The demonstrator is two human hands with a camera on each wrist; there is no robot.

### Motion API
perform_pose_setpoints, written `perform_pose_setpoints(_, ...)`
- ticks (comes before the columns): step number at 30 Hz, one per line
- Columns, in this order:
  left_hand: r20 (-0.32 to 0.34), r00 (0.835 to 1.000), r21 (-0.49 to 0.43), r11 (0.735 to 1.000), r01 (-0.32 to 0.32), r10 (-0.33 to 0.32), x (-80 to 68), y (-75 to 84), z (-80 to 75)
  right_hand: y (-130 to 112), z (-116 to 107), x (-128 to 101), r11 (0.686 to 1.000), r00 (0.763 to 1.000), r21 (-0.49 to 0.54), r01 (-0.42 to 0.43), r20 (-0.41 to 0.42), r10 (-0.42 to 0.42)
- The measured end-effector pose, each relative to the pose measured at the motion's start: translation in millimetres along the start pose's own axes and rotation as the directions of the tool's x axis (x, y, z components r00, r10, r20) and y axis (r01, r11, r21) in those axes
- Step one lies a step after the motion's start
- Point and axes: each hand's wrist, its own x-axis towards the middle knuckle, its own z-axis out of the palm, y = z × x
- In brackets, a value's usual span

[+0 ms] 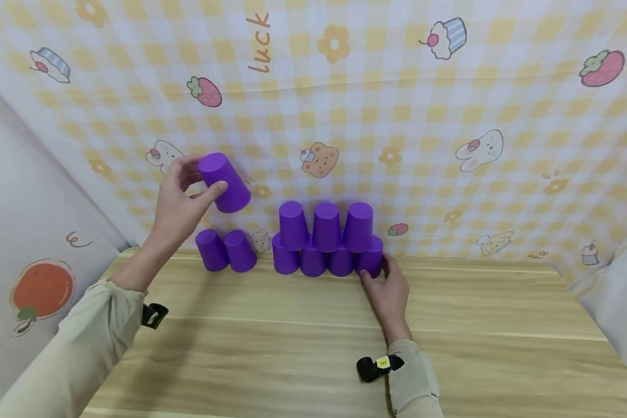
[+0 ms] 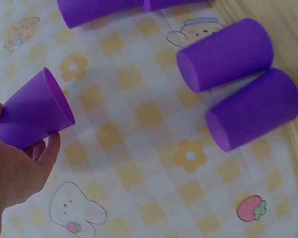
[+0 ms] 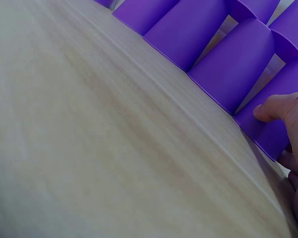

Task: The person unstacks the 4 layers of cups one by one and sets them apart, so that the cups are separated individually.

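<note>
High on the left, my left hand (image 1: 180, 200) holds an upside-down purple cup (image 1: 223, 183) between thumb and fingers, clear of the table and tilted. In the left wrist view this cup (image 2: 32, 111) shows its rim facing away from the palm. Below it, two purple cups (image 1: 240, 251) stand upside down side by side. To the right, three cups (image 1: 326, 226) sit on a bottom row of several cups (image 1: 312, 260). My right hand (image 1: 392, 293) grips the rightmost bottom cup (image 3: 263, 130), thumb at its front and fingers round its outer side, partly hidden.
All the standing cups are on a wooden table (image 1: 292, 337), near its back edge. Close behind them hangs a yellow checked cloth (image 1: 423, 191) with cartoon prints. A pale side wall (image 1: 21, 203) rises at the left. Both wrists carry a black strap mount (image 1: 368, 369).
</note>
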Motion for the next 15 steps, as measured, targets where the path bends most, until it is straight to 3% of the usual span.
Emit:
perform_pose_setpoints(7, -0.056, 0.998, 0.020, 0.999, 0.038, -0.037, -7.1, -10.4, -20.2, -3.2, 0.5, 0.3, 1.000, 1.000, 0.015, -0.004, 0.013, 0.004)
perform_pose_setpoints(11, -0.093, 0.995, 0.026, 0.999, 0.039, -0.036, -7.1, -30.2, -30.5, -2.6, 0.5, 0.3, 1.000, 1.000, 0.022, 0.001, 0.013, -0.001)
perform_pose_setpoints(15, -0.126, 0.988, 0.078, 0.992, 0.101, -0.091, -6.4, -51.5, -39.9, -1.8, 0.0, -0.8, 1.000, 1.000, 0.029, 0.002, 0.001, -0.002)
